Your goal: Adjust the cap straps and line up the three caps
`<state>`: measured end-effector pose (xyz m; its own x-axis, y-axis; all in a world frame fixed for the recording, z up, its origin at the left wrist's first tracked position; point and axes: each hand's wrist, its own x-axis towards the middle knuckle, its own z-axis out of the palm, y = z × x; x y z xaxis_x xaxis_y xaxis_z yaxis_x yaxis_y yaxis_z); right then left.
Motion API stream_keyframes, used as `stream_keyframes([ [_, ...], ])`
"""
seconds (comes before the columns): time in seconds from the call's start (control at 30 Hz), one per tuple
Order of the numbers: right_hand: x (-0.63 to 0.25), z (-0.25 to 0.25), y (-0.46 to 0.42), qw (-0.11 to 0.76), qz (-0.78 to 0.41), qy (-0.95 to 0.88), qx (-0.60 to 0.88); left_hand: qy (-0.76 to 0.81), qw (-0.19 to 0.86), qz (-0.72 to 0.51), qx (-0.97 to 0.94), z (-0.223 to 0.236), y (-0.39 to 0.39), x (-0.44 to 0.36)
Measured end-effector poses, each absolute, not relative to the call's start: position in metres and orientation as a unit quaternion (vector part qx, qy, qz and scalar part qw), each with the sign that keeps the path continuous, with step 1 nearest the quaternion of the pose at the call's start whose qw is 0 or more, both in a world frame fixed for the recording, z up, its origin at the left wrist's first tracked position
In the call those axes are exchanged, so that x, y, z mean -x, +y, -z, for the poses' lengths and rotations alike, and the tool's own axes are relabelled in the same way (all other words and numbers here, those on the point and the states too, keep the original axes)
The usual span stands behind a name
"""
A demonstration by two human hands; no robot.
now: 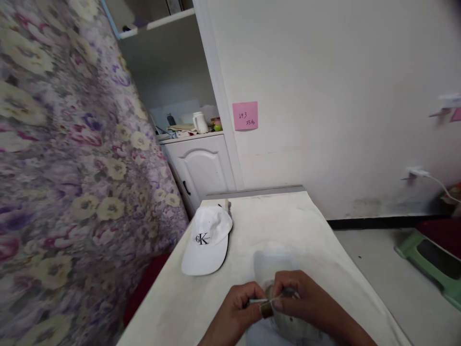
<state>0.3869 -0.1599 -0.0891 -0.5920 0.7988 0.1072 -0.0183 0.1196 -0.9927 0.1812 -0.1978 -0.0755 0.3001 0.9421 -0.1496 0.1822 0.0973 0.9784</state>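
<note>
Near the front of the table, a pale cap (297, 329) lies partly hidden beneath my hands, its outline blurred. My left hand (238, 310) is closed, thumb and fingers pinching a strap with a brownish, metal-looking piece (266, 309) at the cap's edge. Against it, my right hand (306, 299) pinches the same strap from the other side. The fingertips nearly meet and cover much of the strap. Farther off to the left, a white cap (212, 228) with dark "CK" lettering sits with its brim toward me, on top of something dark-edged; neither hand touches it.
A pale cloth covers the table (266, 216). Along the left hangs a floral curtain (72, 168). Behind stands a white cabinet (207, 163) with a white jug (200, 123) on it. A pink note (245, 116) is on the wall; a green stool (432, 269) stands at right.
</note>
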Motion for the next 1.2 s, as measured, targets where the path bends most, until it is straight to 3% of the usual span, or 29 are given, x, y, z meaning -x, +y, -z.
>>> stream_keyframes([
  [0.2, -0.390, 0.088, -0.161, 0.353, -0.569, -0.676, 0.309, 0.487, 0.560, -0.341, -0.577, 0.073, -0.200, -0.184],
  [0.6, -0.383, 0.100, -0.152, 0.337, -0.672, -0.611, 0.249, 0.485, 0.567, -0.342, -0.571, 0.066, -0.199, -0.188],
  [1.2, -0.381, 0.101, -0.151, 0.341, -0.662, -0.612, 0.265, 0.493, 0.546, -0.353, -0.579, 0.070, -0.197, -0.189],
])
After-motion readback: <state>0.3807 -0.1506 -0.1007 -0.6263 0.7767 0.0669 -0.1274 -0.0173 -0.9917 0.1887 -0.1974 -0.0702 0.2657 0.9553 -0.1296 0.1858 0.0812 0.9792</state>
